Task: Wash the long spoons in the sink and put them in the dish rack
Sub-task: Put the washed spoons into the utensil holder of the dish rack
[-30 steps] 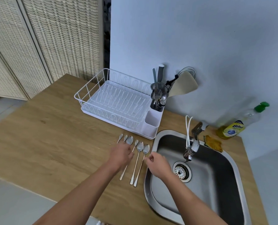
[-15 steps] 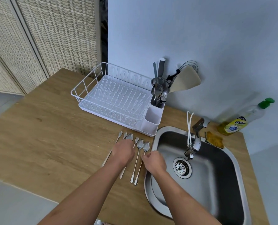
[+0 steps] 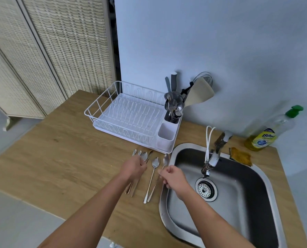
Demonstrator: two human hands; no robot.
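The left hand (image 3: 134, 168) covers the middles of several long spoons (image 3: 139, 155); the sink (image 3: 168, 208) runs off the frame's bottom edge.

- Wooden surface (image 3: 59, 158), with a sink (image 3: 267, 178) set into its right part.
- White dish rack (image 3: 131, 115) at the back edge.
- Long spoons (image 3: 155, 162) in a row left of the sink.
- Soap bottle (image 3: 267, 136) and sponge (image 3: 241, 156) at the back right corner.

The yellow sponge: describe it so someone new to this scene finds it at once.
Start at the steel sink set into the wooden counter. Look at its far rim, just right of the tap. The sponge lies flat there, below the green-capped soap bottle; it is the only soft, mustard-yellow thing around.
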